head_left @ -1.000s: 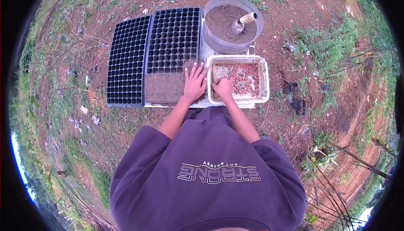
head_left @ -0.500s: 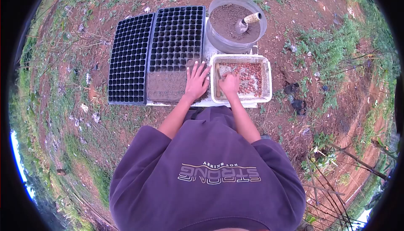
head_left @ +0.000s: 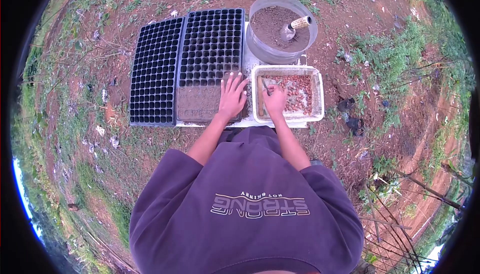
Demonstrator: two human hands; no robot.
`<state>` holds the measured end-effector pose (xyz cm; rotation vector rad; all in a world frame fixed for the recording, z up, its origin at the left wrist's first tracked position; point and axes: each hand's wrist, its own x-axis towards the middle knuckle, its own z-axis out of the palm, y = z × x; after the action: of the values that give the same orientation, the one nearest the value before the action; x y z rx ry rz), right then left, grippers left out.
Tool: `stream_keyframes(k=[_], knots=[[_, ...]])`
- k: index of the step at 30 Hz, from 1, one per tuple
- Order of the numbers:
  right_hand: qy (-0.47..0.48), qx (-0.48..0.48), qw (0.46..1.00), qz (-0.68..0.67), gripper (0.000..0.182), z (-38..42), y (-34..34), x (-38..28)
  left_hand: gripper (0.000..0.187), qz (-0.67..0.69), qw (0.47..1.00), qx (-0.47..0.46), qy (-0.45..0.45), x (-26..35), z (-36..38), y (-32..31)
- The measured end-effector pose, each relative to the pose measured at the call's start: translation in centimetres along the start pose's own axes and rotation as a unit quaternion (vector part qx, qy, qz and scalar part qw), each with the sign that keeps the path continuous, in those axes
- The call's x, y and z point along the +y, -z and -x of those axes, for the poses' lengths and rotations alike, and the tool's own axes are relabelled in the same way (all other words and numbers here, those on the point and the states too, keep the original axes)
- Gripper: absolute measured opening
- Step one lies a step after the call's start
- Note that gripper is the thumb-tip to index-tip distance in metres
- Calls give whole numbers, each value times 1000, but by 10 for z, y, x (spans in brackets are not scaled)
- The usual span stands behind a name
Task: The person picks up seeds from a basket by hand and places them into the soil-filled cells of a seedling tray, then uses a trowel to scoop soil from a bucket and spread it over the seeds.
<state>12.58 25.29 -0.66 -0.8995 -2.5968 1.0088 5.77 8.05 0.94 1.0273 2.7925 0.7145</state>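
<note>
My left hand [head_left: 232, 98] lies with its fingers spread on the right edge of a black seedling tray [head_left: 212, 39]. Soil [head_left: 198, 102] fills the near cells of that tray; the far cells show dark hollows. Inside a white rectangular basin [head_left: 318, 111], my right hand [head_left: 274, 99] is closed around a thin, dark stick-like tool [head_left: 264, 84], whose tip points away from me. Reddish-brown seeds [head_left: 300, 85] are scattered over the basin's floor, right of and beyond that hand. The lower part of the tool is hidden by my fingers.
A second black seedling tray [head_left: 156, 71] stands at the left. Behind the basin is a round metal-looking container [head_left: 257, 49] of dark soil, with a trowel [head_left: 299, 22] stuck in it. A white board [head_left: 245, 123] lies underneath. Grass and bare earth surround everything.
My right hand has shifted slightly within the basin, and the dark tool now stands up out of its grip. My left hand stays nearly in place on the tray.
</note>
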Motion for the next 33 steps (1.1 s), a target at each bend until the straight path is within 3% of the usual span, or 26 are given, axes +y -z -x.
stream_keyframes(k=[1,3,8,15,22,33], knots=[[0,0,1000,-1,24,1,1,-9,52,16,1000,19,13,-2,2,4],[123,115,982,-90,18,4,0,-27,51,26,997,59,46,-7,4,10],[219,72,968,-97,16,3,2,-67,48,30,988,118,92,-39,13,21],[367,37,928,61,11,-10,-19,-87,41,27,989,103,98,-85,17,31],[345,5,929,133,10,-22,-45,-85,44,23,995,16,96,-106,5,39],[331,3,925,185,17,-35,-55,-92,46,8,998,-13,58,-117,-7,44]])
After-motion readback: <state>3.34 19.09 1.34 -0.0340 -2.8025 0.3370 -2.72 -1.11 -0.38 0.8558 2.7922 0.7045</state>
